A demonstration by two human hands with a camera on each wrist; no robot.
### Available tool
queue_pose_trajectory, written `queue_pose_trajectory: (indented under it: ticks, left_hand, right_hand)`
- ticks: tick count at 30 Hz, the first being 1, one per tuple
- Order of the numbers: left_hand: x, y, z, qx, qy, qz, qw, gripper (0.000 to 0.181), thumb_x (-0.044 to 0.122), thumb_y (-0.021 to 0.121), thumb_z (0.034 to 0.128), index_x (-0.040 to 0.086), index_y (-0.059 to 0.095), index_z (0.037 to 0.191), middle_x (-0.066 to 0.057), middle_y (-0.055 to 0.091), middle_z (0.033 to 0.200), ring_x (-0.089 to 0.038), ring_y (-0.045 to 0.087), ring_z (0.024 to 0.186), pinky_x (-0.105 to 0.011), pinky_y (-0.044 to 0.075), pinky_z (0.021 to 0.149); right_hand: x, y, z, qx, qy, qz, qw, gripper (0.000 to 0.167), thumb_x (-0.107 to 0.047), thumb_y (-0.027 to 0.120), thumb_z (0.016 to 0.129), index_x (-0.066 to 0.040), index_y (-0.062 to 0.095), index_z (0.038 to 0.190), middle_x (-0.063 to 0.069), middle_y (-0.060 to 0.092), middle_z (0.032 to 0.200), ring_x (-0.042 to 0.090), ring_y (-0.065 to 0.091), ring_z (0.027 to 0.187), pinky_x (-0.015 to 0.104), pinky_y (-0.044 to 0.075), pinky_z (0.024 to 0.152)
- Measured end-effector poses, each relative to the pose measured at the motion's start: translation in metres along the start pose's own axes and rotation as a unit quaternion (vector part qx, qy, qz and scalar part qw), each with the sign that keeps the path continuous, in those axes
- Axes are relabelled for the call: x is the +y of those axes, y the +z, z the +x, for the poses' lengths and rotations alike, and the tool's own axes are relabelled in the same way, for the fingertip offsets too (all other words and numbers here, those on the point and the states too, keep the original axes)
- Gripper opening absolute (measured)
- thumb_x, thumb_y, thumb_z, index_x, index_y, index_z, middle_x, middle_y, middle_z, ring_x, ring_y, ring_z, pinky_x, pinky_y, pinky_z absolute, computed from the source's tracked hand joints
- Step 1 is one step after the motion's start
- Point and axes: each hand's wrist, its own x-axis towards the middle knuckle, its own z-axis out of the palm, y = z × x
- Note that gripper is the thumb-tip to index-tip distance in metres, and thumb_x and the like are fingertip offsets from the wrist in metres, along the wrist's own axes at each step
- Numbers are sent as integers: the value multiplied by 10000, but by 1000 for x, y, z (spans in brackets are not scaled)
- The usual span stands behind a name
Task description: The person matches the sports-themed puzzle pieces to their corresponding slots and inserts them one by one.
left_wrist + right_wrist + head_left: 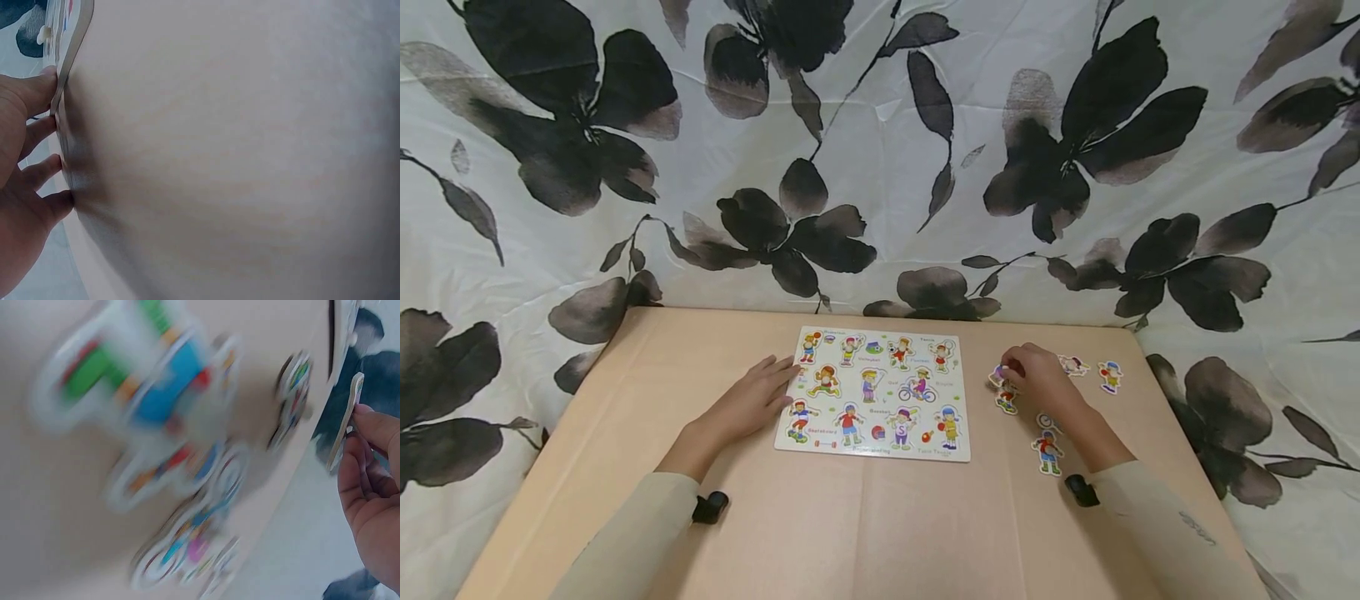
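A flat puzzle board [846, 375] printed with colourful sports figures lies on the table. My left hand [745, 400] rests at its left side, fingers extended and touching the edge; in the left wrist view the fingertips [61, 203] meet that edge. In the right wrist view my right hand [375, 481] pinches a thin puzzle piece [345, 425] between thumb and fingers, edge-on and raised off the table. Its printed face is mostly hidden. Just below the right hand lies another figure piece [1006, 400].
Right of the board are more loose pieces: a figure in blue shorts [1047, 454], a bicycle piece [194, 534] touching or close to it, and two farther back, one lying sideways [1073, 365] and one upright [1109, 377]. A floral cloth [880, 150] hangs behind the table.
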Motion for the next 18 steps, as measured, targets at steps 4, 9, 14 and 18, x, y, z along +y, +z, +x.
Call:
queue_pose_trajectory:
  ticks: [4,9,14,18]
  left_hand:
    - [-1,0,0,4,-13,6,10000,576,232,650,1026,48,475,1543,-172,375,1650,-483,255,1540,-636,265,1243]
    - [0,0,-1,1,-46,-2,10000,584,244,654,1023,48,474,1543,-165,378,1651,-476,257,1542,-633,267,1243]
    - [0,2,0,5,-47,-19,10000,577,245,651,1026,58,478,1543,-162,378,1651,-473,256,1543,-634,270,1242]
    - [0,2,-1,50,7,10,10000,571,236,652,1024,50,484,1537,-164,385,1647,-477,267,1537,-632,273,1242]
  right_hand:
    - [-18,10,8,104,-292,25,9995,124,-139,738,964,-48,702,1039,76,620,944,205,576,840,321,551,726]
    - [-45,20,16,85,-650,199,9977,112,-131,752,951,-47,720,1018,70,639,945,194,587,835,343,561,753]
    - [-69,33,24,-119,-835,155,9963,139,-174,746,962,-68,726,1050,48,635,971,171,581,854,317,562,776]
    - [-89,44,32,-163,-1061,-27,9942,126,-175,749,961,-84,728,1046,40,634,959,167,575,848,309,566,783]
